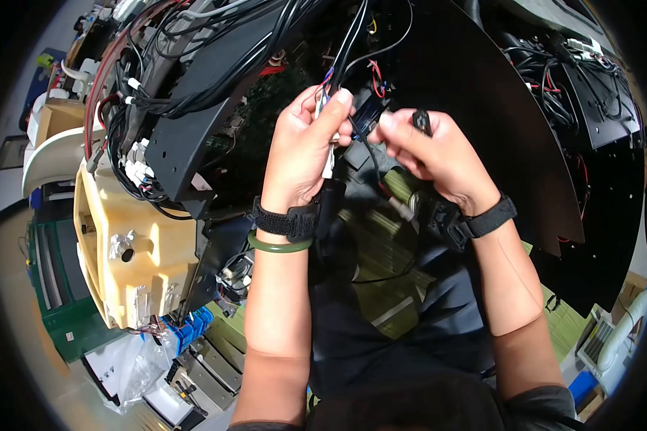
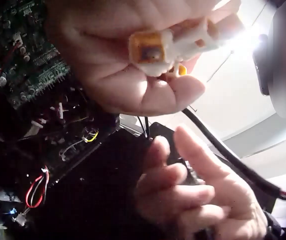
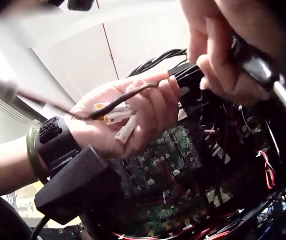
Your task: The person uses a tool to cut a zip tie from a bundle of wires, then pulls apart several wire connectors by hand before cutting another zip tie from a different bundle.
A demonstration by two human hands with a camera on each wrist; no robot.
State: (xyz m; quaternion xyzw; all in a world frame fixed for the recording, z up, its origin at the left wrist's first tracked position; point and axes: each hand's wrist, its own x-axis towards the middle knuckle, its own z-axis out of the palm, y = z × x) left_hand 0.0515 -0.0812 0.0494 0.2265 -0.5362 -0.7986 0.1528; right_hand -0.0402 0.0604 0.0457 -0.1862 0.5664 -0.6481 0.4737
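Observation:
In the head view my left hand (image 1: 302, 147) grips a bundle of thin cables (image 1: 345, 43) at the middle. White connectors (image 2: 198, 42) lie within its curled fingers in the left wrist view; the right wrist view shows several white connectors (image 3: 119, 117) against its palm. A black sleeved cable (image 3: 118, 102) crosses that hand's fingers. Close by on the right, my right hand (image 1: 438, 147) is curled round a black object (image 1: 422, 122), glossy in the right wrist view, whose kind I cannot tell. The two hands are slightly apart.
A dark panel (image 1: 482, 108) stands on the right, a black metal plate (image 1: 187, 144) with cables on the left. Behind the hands is a green circuit board (image 3: 168, 155). A yellowish housing (image 1: 151, 251) sits at the left, and a red-black wire loop (image 1: 378, 79) hangs nearby.

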